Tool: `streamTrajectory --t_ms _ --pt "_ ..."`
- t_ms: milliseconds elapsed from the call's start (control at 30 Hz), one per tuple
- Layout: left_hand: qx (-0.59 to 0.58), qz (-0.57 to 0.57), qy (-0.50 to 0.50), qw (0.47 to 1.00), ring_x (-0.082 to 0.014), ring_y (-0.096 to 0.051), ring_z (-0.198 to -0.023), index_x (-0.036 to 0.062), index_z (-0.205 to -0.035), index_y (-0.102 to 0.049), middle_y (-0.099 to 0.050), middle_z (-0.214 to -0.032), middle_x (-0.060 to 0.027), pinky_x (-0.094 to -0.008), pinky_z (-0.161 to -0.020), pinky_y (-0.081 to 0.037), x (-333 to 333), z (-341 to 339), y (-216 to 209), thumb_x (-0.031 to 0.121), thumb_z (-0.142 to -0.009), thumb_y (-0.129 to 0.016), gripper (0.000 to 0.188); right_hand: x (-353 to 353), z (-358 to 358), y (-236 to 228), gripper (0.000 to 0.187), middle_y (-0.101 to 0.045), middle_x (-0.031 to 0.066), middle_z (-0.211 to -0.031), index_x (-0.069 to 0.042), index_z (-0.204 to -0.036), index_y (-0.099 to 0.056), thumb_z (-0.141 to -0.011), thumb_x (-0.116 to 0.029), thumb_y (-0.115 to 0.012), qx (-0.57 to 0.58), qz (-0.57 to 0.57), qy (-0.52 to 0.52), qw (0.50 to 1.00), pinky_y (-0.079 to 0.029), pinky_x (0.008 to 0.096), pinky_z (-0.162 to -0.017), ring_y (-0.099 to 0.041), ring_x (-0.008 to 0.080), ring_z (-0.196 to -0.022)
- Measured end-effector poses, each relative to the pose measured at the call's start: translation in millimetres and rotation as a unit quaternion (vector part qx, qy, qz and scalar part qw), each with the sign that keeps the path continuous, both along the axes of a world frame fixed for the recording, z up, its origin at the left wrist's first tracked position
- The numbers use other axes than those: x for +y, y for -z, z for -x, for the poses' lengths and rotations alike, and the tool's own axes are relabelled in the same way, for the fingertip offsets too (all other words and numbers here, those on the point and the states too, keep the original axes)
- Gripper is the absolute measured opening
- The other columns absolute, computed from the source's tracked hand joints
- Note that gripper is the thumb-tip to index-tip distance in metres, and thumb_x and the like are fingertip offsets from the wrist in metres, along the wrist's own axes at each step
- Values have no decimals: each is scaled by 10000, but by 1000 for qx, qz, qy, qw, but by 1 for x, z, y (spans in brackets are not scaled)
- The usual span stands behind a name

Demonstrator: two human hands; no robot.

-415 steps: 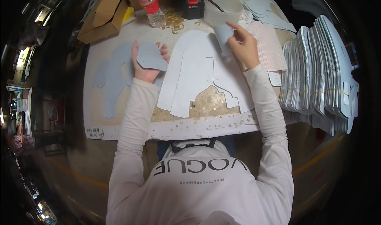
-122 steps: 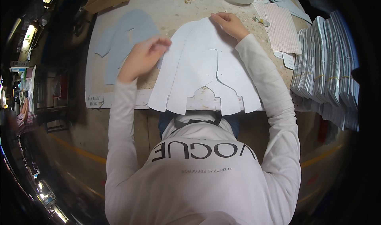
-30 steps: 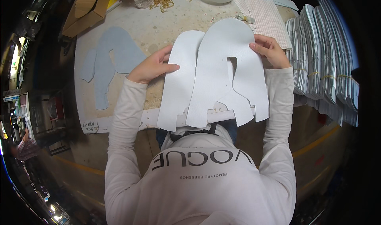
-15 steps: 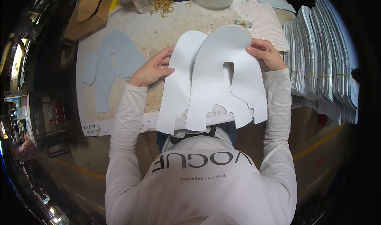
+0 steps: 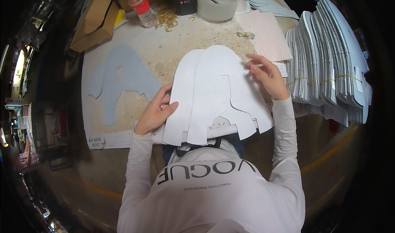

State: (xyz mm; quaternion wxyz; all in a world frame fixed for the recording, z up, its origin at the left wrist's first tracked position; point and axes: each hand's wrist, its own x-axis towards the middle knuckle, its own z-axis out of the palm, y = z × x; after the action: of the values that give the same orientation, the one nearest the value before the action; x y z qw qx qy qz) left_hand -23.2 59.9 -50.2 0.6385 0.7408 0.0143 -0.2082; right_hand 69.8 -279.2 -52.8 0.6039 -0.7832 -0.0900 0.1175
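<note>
Two white cut-out panels (image 5: 210,85), rounded at the top and notched along the bottom, lie overlapped in front of me. They reach past the table's near edge. My left hand (image 5: 156,111) pinches the left panel's side, thumb on top and fingers at the edge or under it. Just off the upper right side of the panels, my right hand (image 5: 267,74) hovers with its fingers apart and nothing in them. A similar pale blue-grey cut-out (image 5: 115,78) rests flat at the left of the table.
Tall bundles of cut panels (image 5: 325,60) tied with bands stand at the right. Along the back are a cardboard box (image 5: 92,25), a bottle (image 5: 142,6), rubber bands (image 5: 168,19), a black device (image 5: 185,3), a translucent tub (image 5: 218,7) and a patterned sheet (image 5: 263,33).
The upper panel has come down flatter over the other one. My right hand has let go of its edge, and my left hand sits lower along the left panel's side.
</note>
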Motion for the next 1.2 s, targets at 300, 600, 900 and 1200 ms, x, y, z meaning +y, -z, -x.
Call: streamTrajectory --t_ms 300,600,900,1200 --pt "-101 0 148 984 -68 -583 -752 27 -1412 -349 -462 -1326 -136 -187 -606 -465 -82 18 -43 80 -881 -603 591 62 65 -8 555 -538 125 -1241 -50 -1421 -348 -990 -388 -437 222 -191 -48 955 -457 265 -863 -515 160 -1112" --pt "-88 46 -122 987 -151 -604 -1014 39 -1310 -487 -526 -1289 -111 -275 -835 -492 -30 -15 -6 245 -964 -532 405 65 59 -66 425 -610 78 -1095 31 -1295 -477 -877 -38 -502 195 -262 -78 942 -456 254 -859 -580 133 -952" --pt "-86 285 -121 947 -116 -588 -1039 -19 -1321 -441 -610 -1179 -91 -251 -881 -466 1 -10 1 246 -988 -499 429 45 38 -95 401 -643 86 -1020 21 -1230 -521 -852 -93 -591 112 -348 -33 930 -499 258 -805 -630 146 -885" --pt "-58 -47 -138 988 -49 -561 -739 40 -1314 -511 -606 -930 -5 -184 -676 -505 12 -6 15 183 -960 -555 385 -1 14 22 514 -614 97 -1153 -37 -1325 -505 -818 28 -564 -18 -22 40 999 -451 233 -849 -580 125 -933"
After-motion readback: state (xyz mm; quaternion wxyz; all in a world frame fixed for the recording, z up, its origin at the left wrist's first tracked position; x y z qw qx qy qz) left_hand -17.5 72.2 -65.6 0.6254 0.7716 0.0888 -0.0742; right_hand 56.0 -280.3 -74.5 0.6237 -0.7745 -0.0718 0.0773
